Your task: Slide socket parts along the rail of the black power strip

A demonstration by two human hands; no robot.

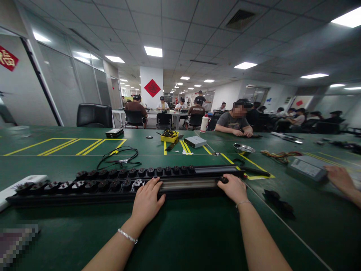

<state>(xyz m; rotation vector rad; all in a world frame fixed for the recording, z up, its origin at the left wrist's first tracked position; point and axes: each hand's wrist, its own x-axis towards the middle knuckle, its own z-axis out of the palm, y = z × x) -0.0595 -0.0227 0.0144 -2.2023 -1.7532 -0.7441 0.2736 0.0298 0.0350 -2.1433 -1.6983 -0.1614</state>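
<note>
Left hand point(146, 201) lies flat on the long black socket strip point(113, 184) across the green surface point(180, 233), fingers slightly apart. Right hand point(234, 188) curls its fingers over the strip's right end. Looks like steadying; shifting it would need both ends kept level.

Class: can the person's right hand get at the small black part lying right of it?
Probably yes: only bare green table lies between the right hand and the small black part.
</note>
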